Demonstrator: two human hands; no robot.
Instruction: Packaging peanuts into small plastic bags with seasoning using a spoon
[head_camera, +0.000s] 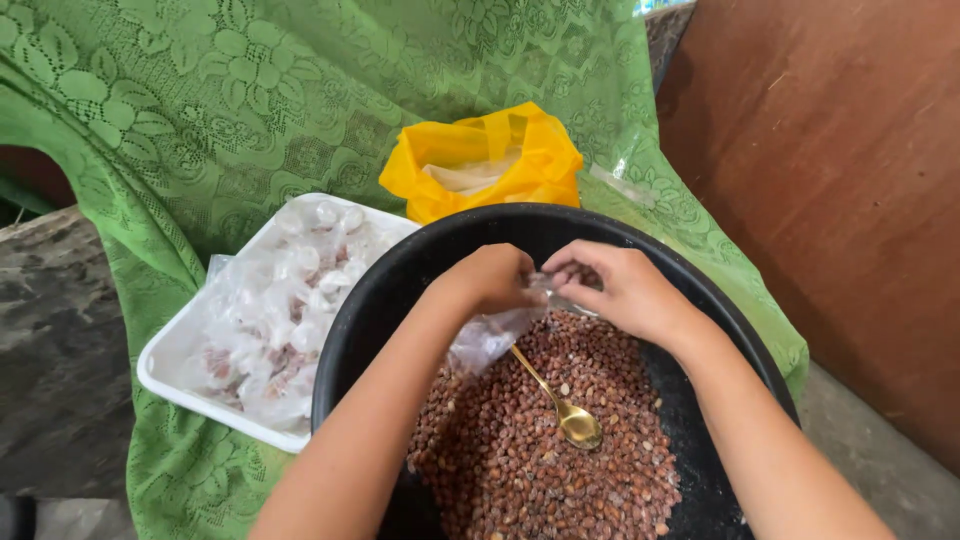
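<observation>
Green lace cloth (200, 120) backs the black basin (400, 290), where the left hand (490, 278) and right hand (625, 290) pinch a clear bag (490, 335), seemingly hanging mouth-up, long axis tilted down-left.

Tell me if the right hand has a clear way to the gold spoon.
Probably yes. The spoon lies bare on the nuts in the black basin, just below the right hand, nothing between. But that hand and the left hand both grip a small clear bag.

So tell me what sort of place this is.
Probably a home or small-stall spot for packing snacks by hand, not a factory. Both hands, left and right, pinch a small clear bag over a basin of brown nuts; filled packets sit in a white tray on green lace cloth.
</observation>
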